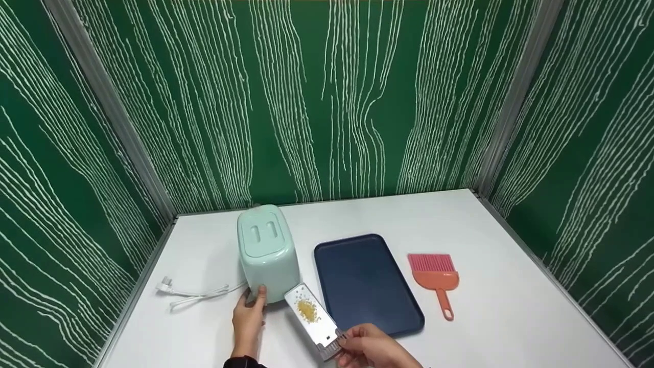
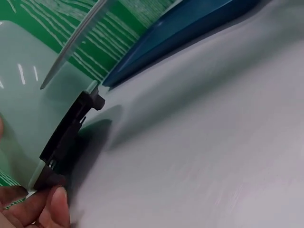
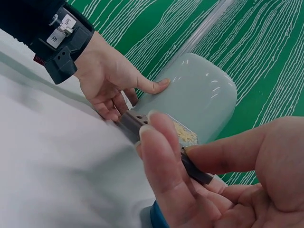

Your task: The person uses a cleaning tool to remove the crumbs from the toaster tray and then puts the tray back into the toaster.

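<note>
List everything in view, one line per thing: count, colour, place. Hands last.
toaster: 1, mint green, table left of centre
crumb tray: 1, silvery with dark end, part out of toaster's base
crumbs: small heap, yellow, on crumb tray
cord and plug: 1, white, left of toaster
serving tray: 1, dark blue, centre
brush: 1, orange with pink bristles, right of serving tray
table: 1, white
left hand: holds toaster's near end
right hand: pinches crumb tray's dark end

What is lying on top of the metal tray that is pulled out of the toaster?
A small heap of yellow crumbs lies on the crumb tray. Its inner end is hidden inside the toaster.
</note>
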`<act>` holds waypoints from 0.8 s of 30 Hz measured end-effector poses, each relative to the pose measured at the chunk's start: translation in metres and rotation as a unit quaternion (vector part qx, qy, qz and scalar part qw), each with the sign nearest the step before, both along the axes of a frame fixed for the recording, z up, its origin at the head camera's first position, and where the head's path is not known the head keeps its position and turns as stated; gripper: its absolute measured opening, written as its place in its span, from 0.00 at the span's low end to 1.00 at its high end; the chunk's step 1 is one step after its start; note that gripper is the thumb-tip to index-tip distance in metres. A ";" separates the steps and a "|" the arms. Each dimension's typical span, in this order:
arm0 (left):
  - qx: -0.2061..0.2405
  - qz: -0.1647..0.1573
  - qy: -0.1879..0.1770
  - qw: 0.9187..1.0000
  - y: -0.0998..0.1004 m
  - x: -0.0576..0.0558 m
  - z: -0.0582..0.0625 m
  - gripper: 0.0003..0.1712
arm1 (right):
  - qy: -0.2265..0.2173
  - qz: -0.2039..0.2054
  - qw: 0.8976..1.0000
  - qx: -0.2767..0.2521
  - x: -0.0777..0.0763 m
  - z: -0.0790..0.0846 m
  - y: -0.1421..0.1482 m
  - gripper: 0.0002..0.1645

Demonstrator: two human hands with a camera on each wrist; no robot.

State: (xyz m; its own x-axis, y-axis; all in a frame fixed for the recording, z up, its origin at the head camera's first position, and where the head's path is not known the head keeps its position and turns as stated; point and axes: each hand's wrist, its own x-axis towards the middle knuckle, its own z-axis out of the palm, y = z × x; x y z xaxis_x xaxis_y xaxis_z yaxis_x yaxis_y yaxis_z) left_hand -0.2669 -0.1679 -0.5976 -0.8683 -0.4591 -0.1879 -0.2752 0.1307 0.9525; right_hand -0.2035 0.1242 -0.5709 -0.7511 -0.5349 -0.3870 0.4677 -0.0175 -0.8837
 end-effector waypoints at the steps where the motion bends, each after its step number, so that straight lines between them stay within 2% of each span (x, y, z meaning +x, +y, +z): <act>1: -0.012 0.002 -0.004 1.000 -0.001 0.000 0.001 0.62 | -0.002 0.000 1.000 0.001 0.000 0.000 0.000 0.07; 3: -0.026 0.005 -0.005 1.000 -0.004 0.001 0.001 0.62 | -0.010 0.001 1.000 0.001 0.000 0.001 0.000 0.07; 17: -0.032 0.055 0.005 0.998 0.000 0.005 -0.008 0.58 | -0.020 0.004 1.000 -0.011 0.001 0.002 0.001 0.07; 24: -0.007 0.088 0.022 0.996 0.000 0.005 -0.015 0.58 | -0.015 -0.005 1.000 -0.012 0.001 0.000 0.002 0.07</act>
